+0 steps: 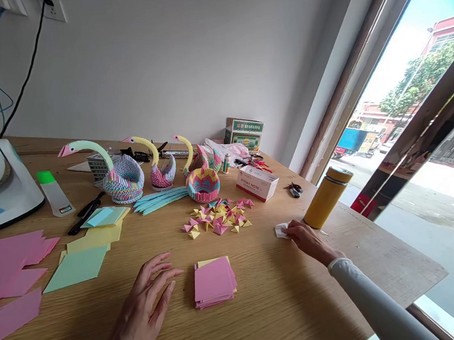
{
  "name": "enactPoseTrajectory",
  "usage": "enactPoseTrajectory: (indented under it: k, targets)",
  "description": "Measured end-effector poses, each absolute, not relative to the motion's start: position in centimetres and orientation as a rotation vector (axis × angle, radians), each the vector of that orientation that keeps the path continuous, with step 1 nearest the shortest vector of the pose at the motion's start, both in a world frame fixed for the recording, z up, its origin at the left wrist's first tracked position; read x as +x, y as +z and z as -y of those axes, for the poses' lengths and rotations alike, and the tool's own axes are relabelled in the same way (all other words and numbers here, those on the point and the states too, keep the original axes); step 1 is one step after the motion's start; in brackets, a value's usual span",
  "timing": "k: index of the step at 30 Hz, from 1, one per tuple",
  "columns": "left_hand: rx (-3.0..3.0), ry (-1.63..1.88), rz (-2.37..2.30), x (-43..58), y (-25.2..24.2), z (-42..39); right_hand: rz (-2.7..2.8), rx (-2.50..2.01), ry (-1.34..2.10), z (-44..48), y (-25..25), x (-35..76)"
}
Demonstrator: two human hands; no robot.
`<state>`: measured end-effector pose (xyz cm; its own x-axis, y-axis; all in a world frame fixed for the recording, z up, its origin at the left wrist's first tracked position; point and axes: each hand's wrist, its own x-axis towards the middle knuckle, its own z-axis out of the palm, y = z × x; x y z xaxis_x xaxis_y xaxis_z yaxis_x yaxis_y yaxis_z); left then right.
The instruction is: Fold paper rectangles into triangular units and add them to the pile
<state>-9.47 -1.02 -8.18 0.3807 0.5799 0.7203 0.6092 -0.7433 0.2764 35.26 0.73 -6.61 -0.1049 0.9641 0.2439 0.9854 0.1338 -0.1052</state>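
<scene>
My right hand [305, 239] has its fingers closed on a crumpled white tissue [282, 230] at the tabletop, just left of a yellow thermos flask [328, 198]. Lower left, my left hand [149, 297] hovers over or rests on the wood, fingers apart and holding nothing. A stack of pink square notes [213, 282], with some yellow ones under them, lies between the two hands. Beyond the stack is a heap of small folded paper triangles [219, 217] in pink, yellow and a little blue. The fingertips of my right hand are partly hidden.
Folded paper swans [124, 178] and a round paper bowl [203, 185] stand farther back. A sticky note box [256, 183] is right of them. Left are green sheets [77, 268], pink sheets [1, 264], a glue bottle [56, 193] and a white fan [1, 183]. A window borders the right side.
</scene>
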Motion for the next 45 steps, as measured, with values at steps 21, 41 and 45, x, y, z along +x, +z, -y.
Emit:
enactPoseTrajectory:
  k: [21, 41, 45]
  targets:
    - [-2.615, -1.387, 1.16, -9.4, -8.8, 1.1, 1.938, -2.164, -0.186, -6.6, -4.3, 36.9]
    - [-2.691, -1.35, 1.263, -9.8, -11.8, 1.1, 1.91, -2.14, -0.065, -9.8, -4.7, 38.5]
    - [-2.697, -1.349, 1.257, -9.9, -11.7, 1.0, 1.915, -2.135, 0.04, -10.8, -6.1, 37.6]
